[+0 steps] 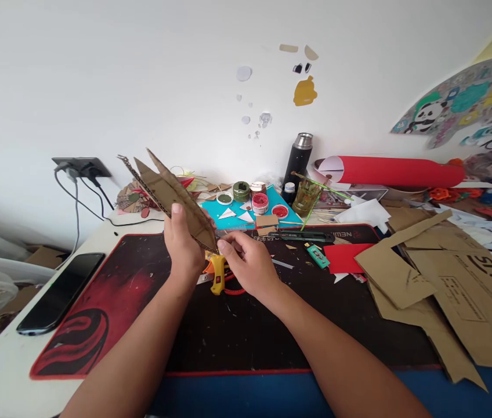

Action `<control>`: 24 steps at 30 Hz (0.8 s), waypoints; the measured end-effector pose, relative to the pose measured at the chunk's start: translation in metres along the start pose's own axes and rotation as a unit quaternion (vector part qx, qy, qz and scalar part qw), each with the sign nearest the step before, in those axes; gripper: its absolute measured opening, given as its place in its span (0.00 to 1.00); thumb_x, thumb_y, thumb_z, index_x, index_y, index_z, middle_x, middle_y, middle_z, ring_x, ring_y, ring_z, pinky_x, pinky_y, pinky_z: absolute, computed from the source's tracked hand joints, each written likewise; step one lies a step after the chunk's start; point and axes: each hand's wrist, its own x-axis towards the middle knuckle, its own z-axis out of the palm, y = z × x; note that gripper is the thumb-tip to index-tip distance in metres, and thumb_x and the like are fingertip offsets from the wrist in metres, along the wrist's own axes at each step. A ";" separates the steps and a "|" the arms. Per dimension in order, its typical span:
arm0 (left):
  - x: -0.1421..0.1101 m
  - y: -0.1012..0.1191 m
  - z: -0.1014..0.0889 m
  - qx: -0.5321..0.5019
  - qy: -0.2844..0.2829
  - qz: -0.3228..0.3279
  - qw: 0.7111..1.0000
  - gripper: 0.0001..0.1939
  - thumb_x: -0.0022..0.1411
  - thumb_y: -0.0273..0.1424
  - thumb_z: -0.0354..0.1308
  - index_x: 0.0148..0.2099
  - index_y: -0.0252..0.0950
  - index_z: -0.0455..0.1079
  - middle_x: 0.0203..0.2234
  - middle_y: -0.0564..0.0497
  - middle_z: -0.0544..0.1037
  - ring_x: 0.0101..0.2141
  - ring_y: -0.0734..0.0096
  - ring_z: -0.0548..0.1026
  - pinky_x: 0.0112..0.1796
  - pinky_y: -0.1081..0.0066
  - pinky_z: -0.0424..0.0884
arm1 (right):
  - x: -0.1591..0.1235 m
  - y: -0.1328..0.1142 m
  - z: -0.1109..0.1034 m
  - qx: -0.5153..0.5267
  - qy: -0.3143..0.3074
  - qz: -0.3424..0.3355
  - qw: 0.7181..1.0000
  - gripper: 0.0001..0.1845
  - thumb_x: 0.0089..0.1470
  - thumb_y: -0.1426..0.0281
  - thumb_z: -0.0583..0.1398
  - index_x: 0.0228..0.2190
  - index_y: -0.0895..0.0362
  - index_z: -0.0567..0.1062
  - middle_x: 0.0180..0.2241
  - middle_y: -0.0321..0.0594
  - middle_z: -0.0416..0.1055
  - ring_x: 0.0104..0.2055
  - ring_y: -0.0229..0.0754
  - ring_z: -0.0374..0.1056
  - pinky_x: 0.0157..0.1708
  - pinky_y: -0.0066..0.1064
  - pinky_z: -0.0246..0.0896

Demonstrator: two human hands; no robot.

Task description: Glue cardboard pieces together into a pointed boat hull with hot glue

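Observation:
A folded brown cardboard piece (pixel 176 200) with pointed ends is held up above the desk mat. My left hand (pixel 180 244) grips it from the left, thumb on its inner face and fingers hidden behind. At its lower right tip, my right hand (pixel 248 258) pinches the edge between thumb and fingers. Behind and below the hands lies a yellow glue gun (pixel 217 278), partly covered by them. Red-handled scissors (pixel 234 290) seem to lie beside it, mostly hidden by my right hand.
Paint jars (pixel 260 203) stand on a blue sheet (pixel 211 210) at the back. A utility knife (pixel 302 236) lies across the mat (pixel 228 348). Cardboard scraps (pixel 446 290) spread on the right. A phone (pixel 63 293) lies left; a black thermos (pixel 298 159) stands against the wall.

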 end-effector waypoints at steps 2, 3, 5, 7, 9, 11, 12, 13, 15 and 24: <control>0.005 0.002 0.003 -0.001 0.009 0.013 1.000 0.26 0.68 0.59 0.63 0.40 0.39 0.74 0.27 0.52 0.77 0.25 0.68 0.74 0.30 0.68 0.70 | -0.001 -0.001 0.000 -0.009 -0.004 -0.004 1.000 0.14 0.70 0.57 0.62 0.38 0.53 0.80 0.22 0.31 0.69 0.24 0.39 0.65 0.26 0.32 0.52; 0.008 0.002 0.003 -0.007 0.015 0.011 1.000 0.26 0.68 0.59 0.62 0.39 0.39 0.74 0.26 0.53 0.76 0.25 0.68 0.74 0.29 0.68 0.69 | -0.001 -0.002 0.000 -0.015 -0.008 -0.004 1.000 0.13 0.69 0.58 0.62 0.39 0.54 0.81 0.22 0.30 0.68 0.24 0.39 0.65 0.26 0.32 0.52; 0.012 0.002 0.004 -0.022 0.031 -0.004 0.999 0.26 0.68 0.59 0.62 0.38 0.39 0.73 0.25 0.53 0.75 0.24 0.69 0.73 0.28 0.69 0.69 | -0.002 -0.002 0.001 -0.028 -0.016 -0.004 0.999 0.12 0.69 0.59 0.63 0.40 0.54 0.82 0.23 0.31 0.70 0.24 0.38 0.66 0.26 0.31 0.52; 0.015 0.001 0.004 -0.027 0.042 -0.008 0.999 0.26 0.70 0.58 0.60 0.37 0.39 0.73 0.24 0.53 0.74 0.23 0.69 0.73 0.28 0.69 0.69 | -0.003 -0.002 0.002 -0.043 -0.025 -0.004 0.999 0.12 0.69 0.58 0.64 0.42 0.53 0.82 0.24 0.32 0.74 0.25 0.39 0.68 0.27 0.31 0.54; 0.015 0.001 0.004 -0.024 0.049 -0.009 0.998 0.26 0.71 0.57 0.59 0.36 0.38 0.72 0.24 0.53 0.75 0.23 0.69 0.73 0.27 0.69 0.69 | -0.005 -0.002 0.003 -0.070 -0.030 -0.013 0.997 0.13 0.69 0.58 0.65 0.44 0.54 0.83 0.26 0.34 0.78 0.25 0.39 0.70 0.28 0.31 0.56; 0.014 0.001 0.004 -0.020 0.048 -0.017 0.999 0.26 0.71 0.57 0.58 0.37 0.38 0.73 0.24 0.52 0.75 0.22 0.69 0.73 0.26 0.69 0.68 | -0.006 -0.002 0.004 -0.102 -0.035 -0.026 0.994 0.13 0.69 0.59 0.65 0.46 0.54 0.83 0.28 0.36 0.81 0.27 0.40 0.73 0.30 0.31 0.57; 0.014 0.001 0.004 -0.019 0.046 -0.020 0.999 0.27 0.70 0.57 0.59 0.37 0.37 0.73 0.24 0.52 0.75 0.22 0.69 0.73 0.26 0.69 0.69 | -0.006 -0.002 0.004 -0.117 -0.036 -0.033 0.992 0.13 0.70 0.59 0.65 0.46 0.54 0.82 0.29 0.37 0.82 0.28 0.41 0.75 0.30 0.31 0.57; 0.013 0.001 0.004 -0.018 0.040 -0.022 0.999 0.27 0.69 0.58 0.60 0.37 0.37 0.73 0.24 0.52 0.75 0.23 0.69 0.74 0.26 0.69 0.69 | -0.007 -0.001 0.004 -0.131 -0.037 -0.040 0.990 0.12 0.70 0.59 0.64 0.46 0.54 0.82 0.30 0.37 0.84 0.29 0.42 0.76 0.31 0.32 0.58; 0.012 0.000 0.003 -0.017 0.027 -0.018 0.999 0.27 0.68 0.59 0.61 0.38 0.38 0.73 0.25 0.53 0.76 0.23 0.69 0.74 0.26 0.69 0.70 | -0.007 -0.001 0.003 -0.149 -0.039 -0.052 0.987 0.11 0.72 0.61 0.63 0.46 0.54 0.82 0.33 0.39 0.85 0.33 0.44 0.80 0.34 0.32 0.60; 0.012 -0.004 0.001 -0.013 0.003 0.004 1.000 0.26 0.69 0.58 0.62 0.40 0.39 0.72 0.25 0.53 0.75 0.24 0.70 0.74 0.28 0.70 0.71 | -0.007 0.001 0.003 -0.203 -0.041 -0.078 0.975 0.12 0.75 0.64 0.59 0.43 0.53 0.82 0.33 0.38 0.85 0.34 0.44 0.81 0.33 0.31 0.58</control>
